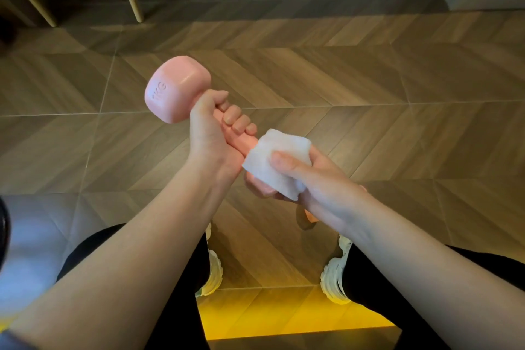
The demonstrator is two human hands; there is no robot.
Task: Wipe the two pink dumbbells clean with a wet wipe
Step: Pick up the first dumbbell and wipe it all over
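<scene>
I count one glossy pink dumbbell [177,88] embossed "1KG" and one white wipe [277,159]. The left hand [213,133] grips its handle; the right hand [315,182] clamps the wipe over its near end.

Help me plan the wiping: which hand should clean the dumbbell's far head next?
Right. The right hand holds the wet wipe; the left hand grips the dumbbell, steadying it.
</scene>
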